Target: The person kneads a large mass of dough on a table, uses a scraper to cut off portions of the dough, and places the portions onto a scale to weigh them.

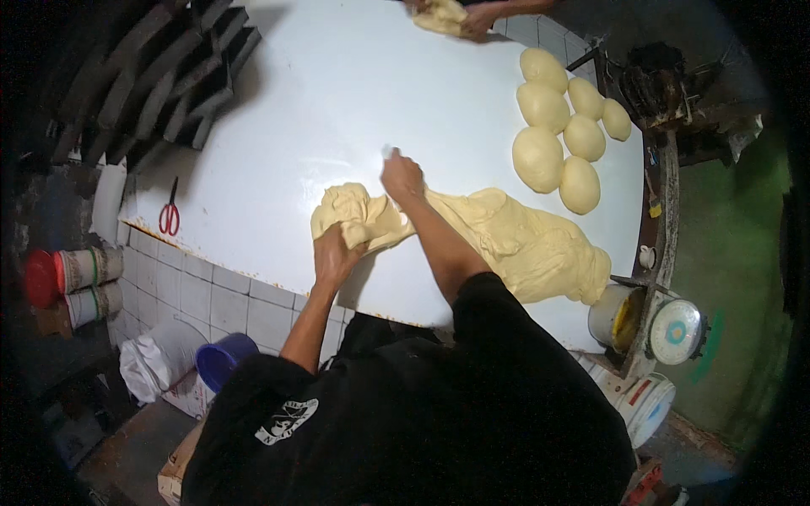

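My left hand (336,253) grips a piece of the pale yellow dough (348,207) at the left end of a long, stretched mass (531,244) on the white table. My right hand (403,179) is closed on a small pale flat tool (389,152), probably a scraper, just above a narrow part of the dough, where a gap shows between the left piece and the larger portion. Several smooth, rounded dough balls (538,158) lie at the upper right of the table.
A co-worker's hand (474,18) holds dough at the far edge. Red-handled scissors (169,218) lie near the left edge, dark stacked pans (143,84) at upper left. Buckets (224,361) stand below left; a pot (612,316) and a scale (675,331) sit at right.
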Action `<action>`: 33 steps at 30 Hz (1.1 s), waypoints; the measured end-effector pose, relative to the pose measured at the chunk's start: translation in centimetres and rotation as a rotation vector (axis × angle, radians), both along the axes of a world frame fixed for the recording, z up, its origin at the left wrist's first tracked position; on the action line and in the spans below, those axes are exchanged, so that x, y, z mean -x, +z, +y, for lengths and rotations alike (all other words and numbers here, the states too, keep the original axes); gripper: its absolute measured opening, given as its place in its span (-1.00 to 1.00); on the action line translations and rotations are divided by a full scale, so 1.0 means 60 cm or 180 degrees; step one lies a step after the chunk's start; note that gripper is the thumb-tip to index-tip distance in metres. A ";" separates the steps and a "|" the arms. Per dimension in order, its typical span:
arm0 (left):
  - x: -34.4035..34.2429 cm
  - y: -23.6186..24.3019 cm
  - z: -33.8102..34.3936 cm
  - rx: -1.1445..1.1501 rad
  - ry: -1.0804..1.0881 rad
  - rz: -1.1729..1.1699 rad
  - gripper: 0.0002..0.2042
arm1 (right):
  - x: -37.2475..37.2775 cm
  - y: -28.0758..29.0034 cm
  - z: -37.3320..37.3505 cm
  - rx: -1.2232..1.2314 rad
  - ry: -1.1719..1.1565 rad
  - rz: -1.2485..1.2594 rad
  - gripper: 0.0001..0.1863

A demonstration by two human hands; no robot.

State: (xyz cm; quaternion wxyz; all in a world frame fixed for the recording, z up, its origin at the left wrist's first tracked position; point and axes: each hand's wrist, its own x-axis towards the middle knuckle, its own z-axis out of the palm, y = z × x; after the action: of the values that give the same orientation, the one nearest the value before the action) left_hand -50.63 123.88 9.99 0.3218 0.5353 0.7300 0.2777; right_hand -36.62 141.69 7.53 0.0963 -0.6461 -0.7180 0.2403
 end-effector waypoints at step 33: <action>-0.550 0.782 -0.083 -0.1599 -0.1116 -0.0521 -0.46 | -0.388 0.101 -0.485 0.1279 0.0824 0.4077 -0.30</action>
State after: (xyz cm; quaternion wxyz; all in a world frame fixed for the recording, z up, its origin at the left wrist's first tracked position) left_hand -17.61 118.90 56.89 0.2801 0.6916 0.5068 0.4318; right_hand -13.34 112.57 13.61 0.3508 -0.2908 -0.5323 0.7135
